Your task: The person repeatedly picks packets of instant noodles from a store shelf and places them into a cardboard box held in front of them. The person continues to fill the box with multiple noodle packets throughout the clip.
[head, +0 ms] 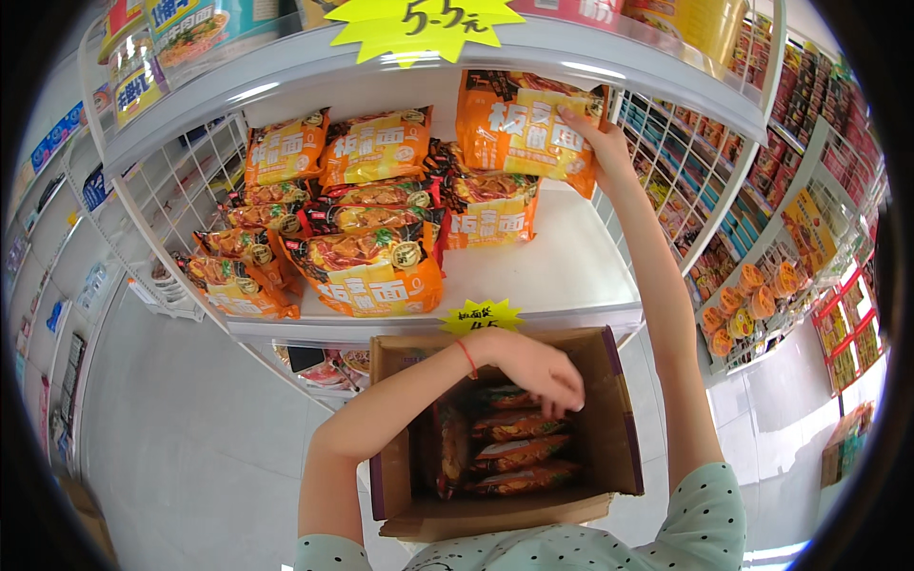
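An orange packet of instant noodles is in my right hand, gripped at its right side above the back right of the shelf. Beneath that packet, another noodle packet leans on the shelf. My left hand, a red string at its wrist, hangs over an open cardboard box with its fingers curled downward. Nothing shows in that hand, though its fingertips are partly blurred. Several more noodle packets stand in rows inside the box, their upper edges showing.
Stacked noodle packets fill the left and middle of the white shelf. An upper shelf edge with a yellow price tag overhangs the packets. Wire side panels bound the shelf. A hanging display of orange cups stands at right.
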`<state>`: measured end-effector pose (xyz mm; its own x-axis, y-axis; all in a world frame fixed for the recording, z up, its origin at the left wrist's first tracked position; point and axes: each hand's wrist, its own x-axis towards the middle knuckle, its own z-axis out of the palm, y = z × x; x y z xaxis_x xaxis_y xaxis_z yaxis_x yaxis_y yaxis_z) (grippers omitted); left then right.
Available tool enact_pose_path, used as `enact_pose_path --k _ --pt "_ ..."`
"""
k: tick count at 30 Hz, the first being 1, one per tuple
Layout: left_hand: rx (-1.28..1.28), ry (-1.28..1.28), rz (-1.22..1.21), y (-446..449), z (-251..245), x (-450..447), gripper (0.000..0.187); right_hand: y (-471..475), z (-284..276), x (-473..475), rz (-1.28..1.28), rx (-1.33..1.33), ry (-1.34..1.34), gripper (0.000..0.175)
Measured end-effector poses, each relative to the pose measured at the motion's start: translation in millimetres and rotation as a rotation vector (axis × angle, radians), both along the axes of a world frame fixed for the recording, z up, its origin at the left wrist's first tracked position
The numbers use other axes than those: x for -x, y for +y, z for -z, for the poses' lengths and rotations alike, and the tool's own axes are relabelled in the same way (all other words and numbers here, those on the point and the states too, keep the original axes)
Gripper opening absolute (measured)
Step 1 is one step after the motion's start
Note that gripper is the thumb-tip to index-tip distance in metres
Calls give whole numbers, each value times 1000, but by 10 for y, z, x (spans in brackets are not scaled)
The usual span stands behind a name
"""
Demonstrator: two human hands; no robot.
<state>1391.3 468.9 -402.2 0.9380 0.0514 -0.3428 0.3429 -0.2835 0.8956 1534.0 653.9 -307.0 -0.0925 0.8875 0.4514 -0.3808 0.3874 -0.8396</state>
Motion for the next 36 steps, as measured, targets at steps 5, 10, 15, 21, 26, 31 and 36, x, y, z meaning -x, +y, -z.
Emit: enact_pose_path --k 5,10,15,21,26,31,36 --pt "147 -320 -212 97 -295 -220 47 -1176 -212 -801 182 45 -28 49" --pt "605 -400 -258 178 -221 -182 59 -1674 -37 -1025 67 26 -87 45" --pt "921 -546 -81 224 -181 -162 68 -1995 -57 -971 19 -32 -298 48" --pt "1183 -557 62 273 21 -226 71 -2224 -242 -947 -2 -205 -597 60" --pt "1109 -411 101 265 -11 -260 73 -2175 -304 -921 -53 -247 -457 50" --pt "1513 -171 29 254 -3 -240 82 -2215 -283 -882 37 -200 -389 29" --pt "1391 -293 164 303 8 -223 65 -2183 -268 -824 12 -172 -255 24"
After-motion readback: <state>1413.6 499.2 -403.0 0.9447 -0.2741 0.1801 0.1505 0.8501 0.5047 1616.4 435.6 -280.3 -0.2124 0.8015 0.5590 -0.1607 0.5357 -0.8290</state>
